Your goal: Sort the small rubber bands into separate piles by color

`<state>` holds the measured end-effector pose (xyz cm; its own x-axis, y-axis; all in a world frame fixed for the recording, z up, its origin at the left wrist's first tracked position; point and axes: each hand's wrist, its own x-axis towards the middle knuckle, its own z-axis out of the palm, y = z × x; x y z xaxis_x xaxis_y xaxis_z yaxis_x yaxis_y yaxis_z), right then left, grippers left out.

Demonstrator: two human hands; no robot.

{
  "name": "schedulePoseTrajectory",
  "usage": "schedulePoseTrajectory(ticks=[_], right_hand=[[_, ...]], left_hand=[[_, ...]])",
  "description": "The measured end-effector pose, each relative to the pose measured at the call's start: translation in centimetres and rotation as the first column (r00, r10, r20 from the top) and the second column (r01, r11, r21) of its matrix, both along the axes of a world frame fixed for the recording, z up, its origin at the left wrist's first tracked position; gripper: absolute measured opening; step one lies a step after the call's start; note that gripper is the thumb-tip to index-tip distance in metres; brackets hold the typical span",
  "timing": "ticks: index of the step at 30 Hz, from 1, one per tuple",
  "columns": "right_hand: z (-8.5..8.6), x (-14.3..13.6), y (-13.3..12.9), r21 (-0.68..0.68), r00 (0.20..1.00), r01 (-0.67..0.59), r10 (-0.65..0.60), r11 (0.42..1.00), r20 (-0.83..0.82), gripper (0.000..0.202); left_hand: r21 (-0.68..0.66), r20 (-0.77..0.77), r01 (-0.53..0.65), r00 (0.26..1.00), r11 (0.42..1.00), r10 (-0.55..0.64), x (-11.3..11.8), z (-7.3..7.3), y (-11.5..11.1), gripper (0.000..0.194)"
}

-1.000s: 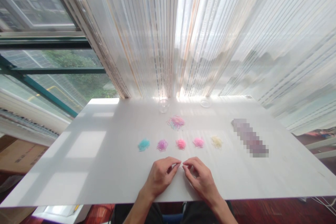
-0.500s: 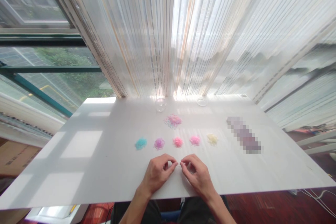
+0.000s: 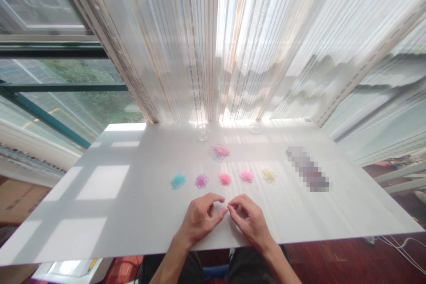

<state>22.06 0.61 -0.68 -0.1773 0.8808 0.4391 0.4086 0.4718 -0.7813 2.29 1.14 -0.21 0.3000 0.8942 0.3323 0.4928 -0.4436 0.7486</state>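
Note:
My left hand [image 3: 200, 218] is near the table's front edge, thumb and index finger apart with nothing visible between them. Just right of it, my right hand [image 3: 250, 221] pinches thumb and index together; whatever lies between those fingertips is too small to make out. Beyond the hands runs a row of small piles: teal [image 3: 179, 181], purple [image 3: 201, 180], coral [image 3: 225, 179], pink [image 3: 246, 176] and pale yellow [image 3: 269, 175]. A larger mixed pink and blue pile [image 3: 219, 152] lies behind the row.
Two clear round dishes, left [image 3: 203, 132] and right [image 3: 255, 128], stand at the back of the white table [image 3: 143, 217]. A pixelated purplish object [image 3: 309, 169] lies at the right. Striped curtains [image 3: 186, 44] hang behind.
The index finger of my left hand has lifted away from its thumb, opening the pinch. My right hand keeps its pinch in nearly the same place.

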Motion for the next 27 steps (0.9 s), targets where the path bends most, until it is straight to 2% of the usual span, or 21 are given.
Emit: schedulePoseTrajectory(ticks=[6,15,27], right_hand=[[-0.09,0.23,-0.05,-0.023,0.999,-0.036,0.036,0.999,-0.006,0.008],[-0.50,0.28,0.00,-0.026,0.999,-0.046,0.046,0.999,-0.014,0.009],[0.18,0.24,-0.09,-0.042,0.999,-0.042,0.043,0.998,0.005,0.012]], left_hand=[[-0.010,0.034,-0.017,0.999,1.000,0.017,-0.07,-0.27,0.17,0.012],[-0.011,0.023,-0.001,1.000,1.000,0.001,-0.01,0.14,0.02,0.011],[0.016,0.017,-0.001,1.000,1.000,0.001,0.10,0.40,0.12,0.018]])
